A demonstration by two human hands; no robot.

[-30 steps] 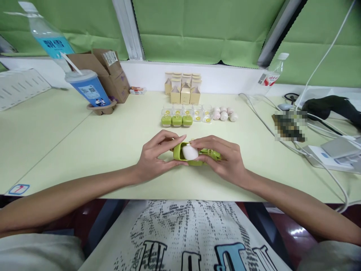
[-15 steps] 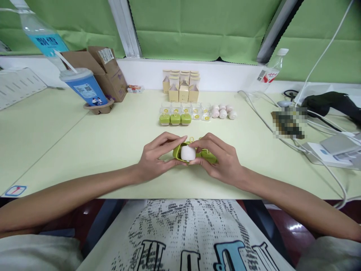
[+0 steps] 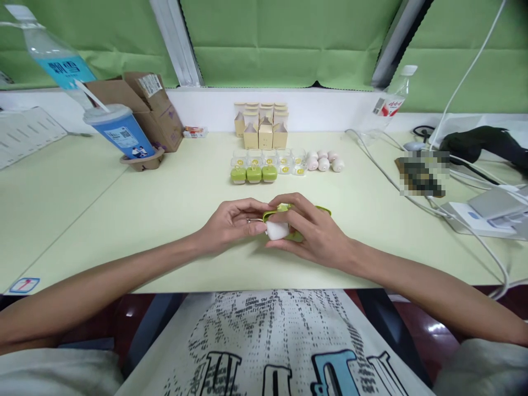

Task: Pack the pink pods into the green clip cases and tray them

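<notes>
Both hands meet over the pale green table [image 3: 124, 220], just in front of me. My left hand [image 3: 231, 223] pinches the left side of a small green case [image 3: 324, 210]. My right hand [image 3: 307, 231] curls over the case and grips a small white rounded piece [image 3: 276, 231] at its mouth. Most of the case is hidden under my right fingers.
Behind the hands stand three closed green cases [image 3: 253, 174], several clear cases [image 3: 284, 164], pink-white rounded pieces [image 3: 324, 162] and small cream boxes [image 3: 259, 129]. A blue cup [image 3: 119, 132] and cardboard box [image 3: 157, 110] sit at left. Cables [image 3: 412, 198] and devices lie at right.
My right hand has closed over the green case and the white piece, covering more of them. My left fingers have folded in closer.
</notes>
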